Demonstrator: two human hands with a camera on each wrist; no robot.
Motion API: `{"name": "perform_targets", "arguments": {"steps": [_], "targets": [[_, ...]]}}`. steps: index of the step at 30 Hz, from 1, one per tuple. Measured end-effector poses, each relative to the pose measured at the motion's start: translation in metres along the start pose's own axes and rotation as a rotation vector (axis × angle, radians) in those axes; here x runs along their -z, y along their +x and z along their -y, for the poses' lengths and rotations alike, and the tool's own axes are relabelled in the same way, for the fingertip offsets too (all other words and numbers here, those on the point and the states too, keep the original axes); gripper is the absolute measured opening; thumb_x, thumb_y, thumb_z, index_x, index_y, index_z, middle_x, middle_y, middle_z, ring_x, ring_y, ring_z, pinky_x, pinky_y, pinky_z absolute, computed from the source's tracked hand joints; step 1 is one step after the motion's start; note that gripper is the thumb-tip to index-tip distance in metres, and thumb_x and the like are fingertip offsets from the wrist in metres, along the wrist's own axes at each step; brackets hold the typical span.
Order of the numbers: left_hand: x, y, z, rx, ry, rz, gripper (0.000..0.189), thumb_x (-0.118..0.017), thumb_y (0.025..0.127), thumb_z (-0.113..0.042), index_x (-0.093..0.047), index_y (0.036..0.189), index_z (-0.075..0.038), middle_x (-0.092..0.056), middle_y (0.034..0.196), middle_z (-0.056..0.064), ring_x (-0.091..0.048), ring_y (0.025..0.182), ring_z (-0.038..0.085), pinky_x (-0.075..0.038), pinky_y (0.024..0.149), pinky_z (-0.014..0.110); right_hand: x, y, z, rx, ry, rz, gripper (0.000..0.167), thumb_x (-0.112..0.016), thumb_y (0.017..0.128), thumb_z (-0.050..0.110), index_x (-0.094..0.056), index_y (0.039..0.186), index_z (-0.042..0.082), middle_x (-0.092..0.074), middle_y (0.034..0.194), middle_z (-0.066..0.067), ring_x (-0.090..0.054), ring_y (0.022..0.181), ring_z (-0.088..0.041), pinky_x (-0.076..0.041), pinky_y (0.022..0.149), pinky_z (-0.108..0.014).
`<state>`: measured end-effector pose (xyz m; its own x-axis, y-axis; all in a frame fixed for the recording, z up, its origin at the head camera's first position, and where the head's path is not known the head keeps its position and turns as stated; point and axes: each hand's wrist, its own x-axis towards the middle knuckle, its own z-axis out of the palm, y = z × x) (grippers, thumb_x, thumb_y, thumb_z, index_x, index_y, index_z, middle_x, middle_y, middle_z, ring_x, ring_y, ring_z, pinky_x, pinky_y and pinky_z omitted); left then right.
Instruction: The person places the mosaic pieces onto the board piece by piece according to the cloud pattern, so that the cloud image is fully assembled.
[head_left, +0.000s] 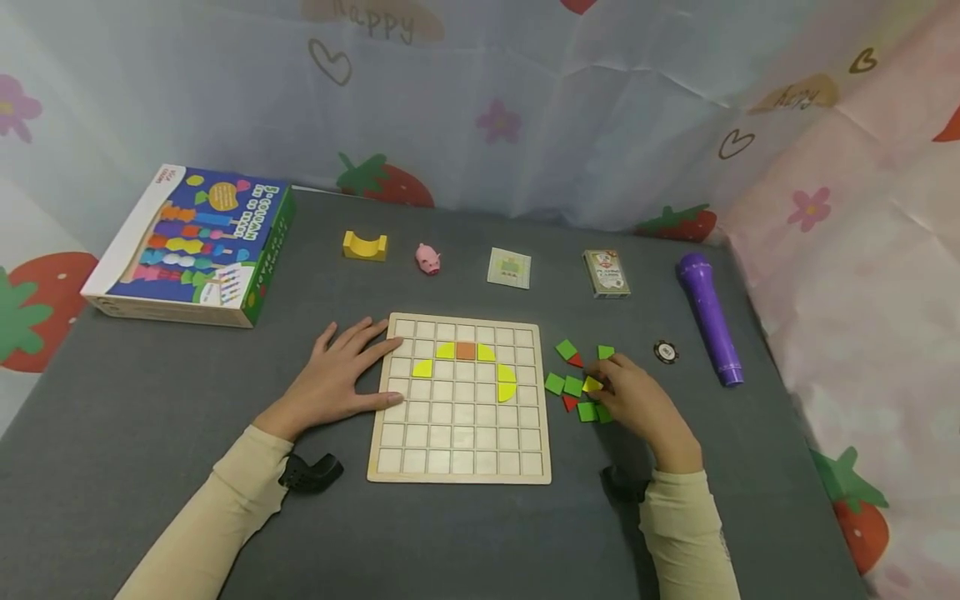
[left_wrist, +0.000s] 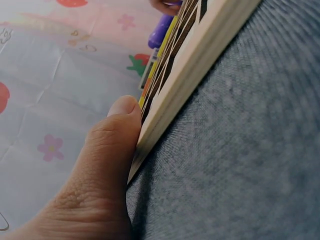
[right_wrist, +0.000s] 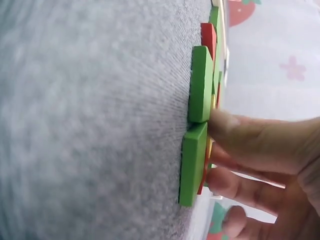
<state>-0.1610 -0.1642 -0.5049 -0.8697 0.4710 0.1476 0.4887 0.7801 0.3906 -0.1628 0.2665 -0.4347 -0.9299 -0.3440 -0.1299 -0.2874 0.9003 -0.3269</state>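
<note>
A square wooden grid board (head_left: 462, 460) lies on the grey cloth. Several yellow rounded tiles (head_left: 507, 392) and one orange square tile (head_left: 465, 351) sit in its upper cells. My left hand (head_left: 337, 375) rests at the board's left edge, fingers spread, thumb and fingertips on the rim; its thumb (left_wrist: 112, 135) shows against the side in the left wrist view. Right of the board, my right hand (head_left: 637, 400) pinches a yellow tile (head_left: 592, 384) between thumb and fingers. Around it lie loose green tiles (head_left: 555, 383) and red triangular tiles (head_left: 570, 403); the fingers partly cover some.
Behind the board stand a yellow arched block (head_left: 365, 247), a pink pig figure (head_left: 428, 259), a patterned card (head_left: 509, 268) and a card box (head_left: 607, 273). A round chip (head_left: 665, 352) and a purple microphone-like stick (head_left: 710, 321) lie at the right, a game box (head_left: 195, 246) far left.
</note>
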Motion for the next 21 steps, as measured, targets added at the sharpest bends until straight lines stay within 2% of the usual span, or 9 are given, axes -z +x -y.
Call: {"name": "perform_targets", "arguments": {"steps": [4, 9, 12, 16, 21], "targets": [[0.000, 0.001, 0.000, 0.006, 0.004, 0.003, 0.087, -0.060, 0.079, -0.069, -0.034, 0.150, -0.027, -0.025, 0.157, 0.007, -0.018, 0.146, 0.030, -0.005, 0.112, 0.062, -0.001, 0.000, 0.001, 0.007, -0.009, -0.012, 0.024, -0.068, 0.089, 0.012, -0.065, 0.110, 0.002, -0.059, 0.098, -0.011, -0.061, 0.087, -0.025, -0.052, 0.075, -0.043], [0.001, 0.001, 0.000, 0.010, 0.004, 0.003, 0.087, -0.061, 0.079, -0.069, -0.035, 0.150, -0.027, -0.025, 0.157, 0.007, -0.018, 0.146, 0.030, -0.005, 0.112, 0.062, -0.001, 0.000, 0.002, -0.013, -0.011, -0.034, 0.025, -0.068, 0.090, 0.013, -0.064, 0.111, 0.000, -0.060, 0.102, -0.012, -0.061, 0.091, -0.027, -0.051, 0.080, -0.045], [0.002, 0.001, 0.000, 0.012, 0.004, -0.001, 0.088, -0.061, 0.079, -0.069, -0.034, 0.150, -0.026, -0.026, 0.157, 0.007, -0.018, 0.146, 0.030, -0.005, 0.112, 0.062, 0.002, -0.001, 0.006, 0.019, 0.033, -0.045, 0.023, -0.068, 0.089, 0.012, -0.064, 0.109, 0.000, -0.061, 0.102, -0.012, -0.061, 0.092, -0.026, -0.051, 0.080, -0.044], [0.003, 0.000, -0.001, 0.016, 0.006, -0.003, 0.092, -0.061, 0.078, -0.069, -0.031, 0.152, -0.023, -0.028, 0.157, 0.007, -0.019, 0.146, 0.030, -0.006, 0.112, 0.062, 0.008, 0.001, 0.024, 0.096, 0.108, -0.010, 0.020, -0.068, 0.089, 0.014, -0.063, 0.105, 0.003, -0.063, 0.096, -0.007, -0.061, 0.085, -0.020, -0.052, 0.073, -0.037], [0.004, 0.000, -0.001, -0.005, 0.006, 0.023, 0.093, -0.062, 0.077, -0.070, -0.032, 0.151, -0.022, -0.025, 0.158, 0.008, -0.017, 0.146, 0.031, -0.004, 0.112, 0.062, 0.010, 0.009, 0.056, 0.160, 0.081, 0.021, 0.019, -0.070, 0.088, 0.016, -0.064, 0.103, 0.006, -0.065, 0.090, -0.003, -0.058, 0.073, -0.012, -0.049, 0.063, -0.028]]}}
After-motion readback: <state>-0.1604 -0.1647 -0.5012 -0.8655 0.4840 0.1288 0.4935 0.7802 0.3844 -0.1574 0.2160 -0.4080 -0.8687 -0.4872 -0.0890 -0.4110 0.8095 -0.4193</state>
